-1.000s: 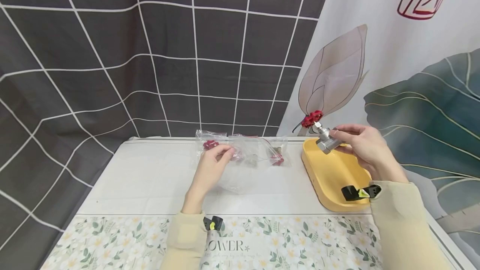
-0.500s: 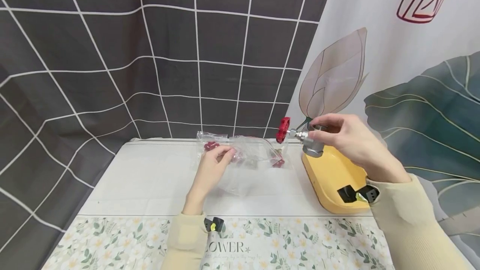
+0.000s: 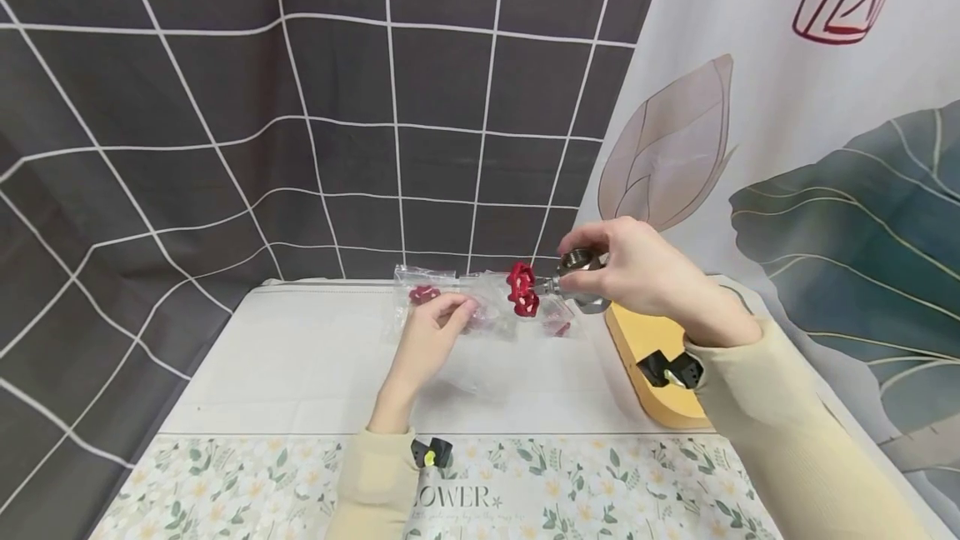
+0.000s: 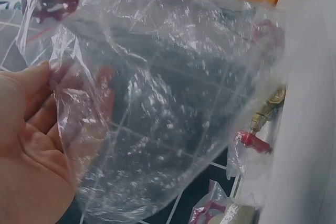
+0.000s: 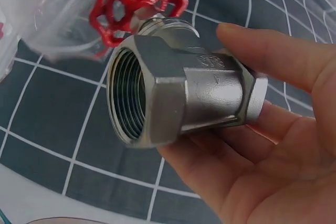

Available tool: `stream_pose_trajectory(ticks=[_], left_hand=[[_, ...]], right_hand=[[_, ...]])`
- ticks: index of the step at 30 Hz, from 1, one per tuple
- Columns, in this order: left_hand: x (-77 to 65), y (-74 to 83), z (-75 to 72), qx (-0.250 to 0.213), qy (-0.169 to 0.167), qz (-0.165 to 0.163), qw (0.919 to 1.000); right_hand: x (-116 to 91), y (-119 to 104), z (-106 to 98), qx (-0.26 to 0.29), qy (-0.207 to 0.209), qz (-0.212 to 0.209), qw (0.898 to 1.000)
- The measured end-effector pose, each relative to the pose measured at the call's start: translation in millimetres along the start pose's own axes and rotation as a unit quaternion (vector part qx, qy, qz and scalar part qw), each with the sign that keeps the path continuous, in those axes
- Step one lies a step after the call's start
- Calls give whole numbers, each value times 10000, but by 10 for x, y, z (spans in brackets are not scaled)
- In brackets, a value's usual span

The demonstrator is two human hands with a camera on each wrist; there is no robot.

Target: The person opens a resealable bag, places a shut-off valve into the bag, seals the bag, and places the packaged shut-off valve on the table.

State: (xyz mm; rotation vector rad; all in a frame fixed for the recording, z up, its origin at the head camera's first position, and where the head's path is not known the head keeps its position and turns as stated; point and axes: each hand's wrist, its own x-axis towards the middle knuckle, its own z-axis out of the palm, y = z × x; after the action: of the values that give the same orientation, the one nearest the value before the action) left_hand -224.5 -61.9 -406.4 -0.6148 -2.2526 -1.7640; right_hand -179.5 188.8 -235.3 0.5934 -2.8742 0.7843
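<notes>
My left hand [image 3: 426, 340] pinches the edge of a clear plastic bag [image 4: 152, 72], which hangs spread out with nothing visible inside it in the left wrist view. My right hand [image 3: 652, 273] grips a silvery metal gate valve [image 5: 210, 90] by its hexagonal ends, thumb on one side and fingers on the other. The valve's red handwheel [image 3: 522, 290] points left, close to the bag's right side. One threaded opening [image 5: 128, 95] faces the right wrist camera. Beyond the left hand lie bagged valves with red handwheels, one handwheel [image 3: 423, 294] at the back left.
A yellow tray [image 3: 648, 386] stands at the table's right, partly hidden by my right arm. Another bagged valve [image 4: 268, 111] with a brass body lies at the back. A flowered mat [image 3: 247, 482] covers the front; a dark checked curtain [image 3: 337, 148] hangs behind the table.
My right hand has carried the gate valve left from above the yellow tray towards the bag, turning it so the handwheel points left. The left hand has stayed nearly in place.
</notes>
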Motion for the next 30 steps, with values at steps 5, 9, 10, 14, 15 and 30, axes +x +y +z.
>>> stream_pose_trajectory(ticks=[5, 9, 10, 14, 15, 30], left_hand=[[-5, 24, 18, -200, -94, -31, 9998], [-58, 226, -1, -224, -178, -63, 9996], [-71, 277, -11, -196, -182, -79, 9996], [-89, 397, -48, -178, -181, -37, 9997], [-88, 405, -51, -169, -179, -25, 9997], [-16, 66, 38, -636, -752, -150, 9950]], right_hand=[[96, -47, 77, 25, 74, -15, 10000], [124, -57, 108, -85, 62, -31, 9999], [126, -60, 107, -148, 81, -26, 9999], [135, -74, 92, -377, 234, 50, 9990], [138, -75, 93, -395, 240, 89, 9989], [212, -178, 233, -555, -144, -408, 9975]])
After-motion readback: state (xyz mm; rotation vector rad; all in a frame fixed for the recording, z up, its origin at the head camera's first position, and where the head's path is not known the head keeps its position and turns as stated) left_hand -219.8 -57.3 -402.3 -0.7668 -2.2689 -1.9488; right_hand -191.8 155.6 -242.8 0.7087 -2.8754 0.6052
